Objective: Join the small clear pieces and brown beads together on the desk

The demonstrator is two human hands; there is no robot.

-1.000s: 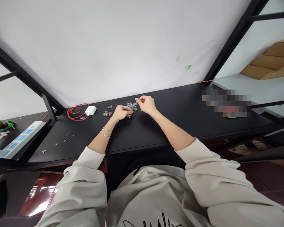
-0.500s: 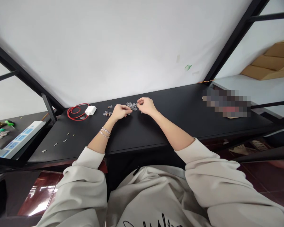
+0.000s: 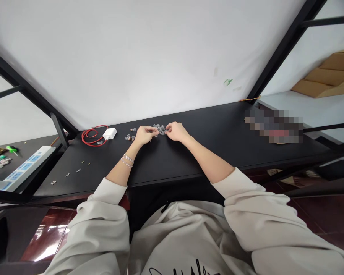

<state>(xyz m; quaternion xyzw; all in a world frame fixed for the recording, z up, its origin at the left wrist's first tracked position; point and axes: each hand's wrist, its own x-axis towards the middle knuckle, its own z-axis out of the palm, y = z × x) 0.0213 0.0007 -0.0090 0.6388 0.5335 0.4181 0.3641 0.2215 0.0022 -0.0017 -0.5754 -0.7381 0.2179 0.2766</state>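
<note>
A small heap of clear glass-like pieces (image 3: pixel 161 129) lies on the black table (image 3: pixel 160 164), between my two hands. From the left, my left hand (image 3: pixel 145 135) reaches to the heap's edge, thumb and fingers pinched together; what they hold is too small to make out. My right hand (image 3: pixel 176 131) is at the heap's right side, its fingertips closed at the pieces, and I cannot tell what is in them. Left of my left hand sit several tiny clear bottles with brown stoppers (image 3: pixel 129 137), and another one (image 3: pixel 133 129) lies behind them.
A white charger (image 3: pixel 109 133) with a coiled red cable (image 3: pixel 87 138) lies at the back left. Several tiny pale pieces (image 3: pixel 78 170) are scattered on the left. A white power strip (image 3: pixel 28 168) is beyond the left edge. A blurred-out object (image 3: pixel 275 126) lies at the right. The wall (image 3: pixel 149 57) rises behind.
My right hand has moved slightly down and left, its fingertips lower at the heap. My left hand has barely moved.
</note>
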